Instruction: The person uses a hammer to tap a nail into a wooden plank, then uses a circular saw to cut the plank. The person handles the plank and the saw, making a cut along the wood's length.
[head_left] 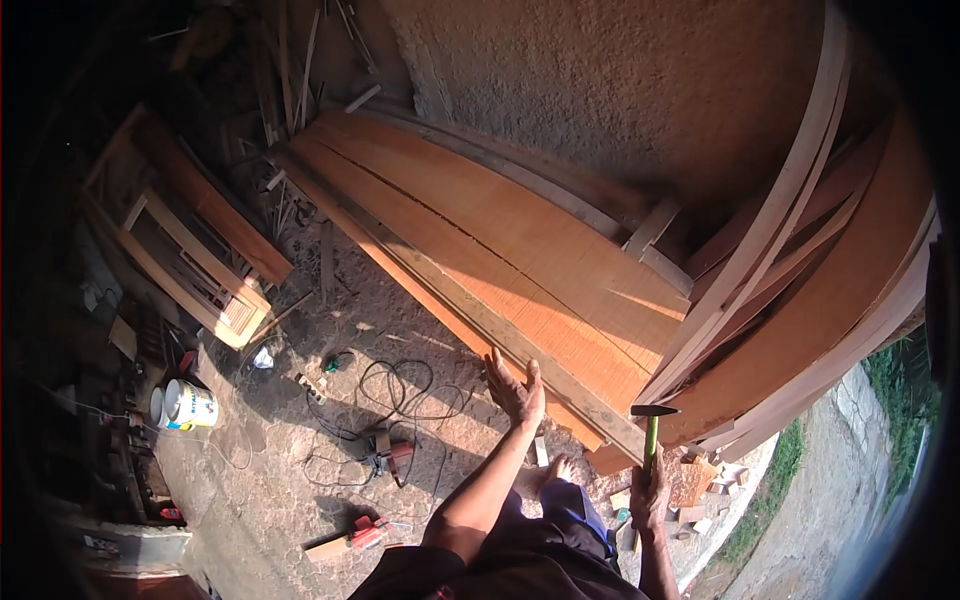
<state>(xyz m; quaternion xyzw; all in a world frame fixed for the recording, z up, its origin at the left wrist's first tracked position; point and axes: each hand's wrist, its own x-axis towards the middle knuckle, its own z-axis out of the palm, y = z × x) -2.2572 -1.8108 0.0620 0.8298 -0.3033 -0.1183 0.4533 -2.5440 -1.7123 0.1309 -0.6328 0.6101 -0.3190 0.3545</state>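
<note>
My left hand (517, 392) has its fingers stretched out against the near edge of a long, narrow greyish wooden strip (470, 308). This strip lies lengthwise along wide orange-brown planks (470, 215) that have a dark seam between them. In my right hand (650, 497) is a hammer (651, 440) with a green handle, held upright with its dark head at the top. The hammer head appears beside the strip's near end; whether the two touch, I cannot tell.
Tall planks (850, 300) lean at the right, with wood offcuts (695, 485) below them. Loose cable (400, 385) and two power tools, one near the cable (395, 457) and a red one (370, 530), lie on the floor. A white bucket (195, 405) and wooden frame (190, 240) stand left.
</note>
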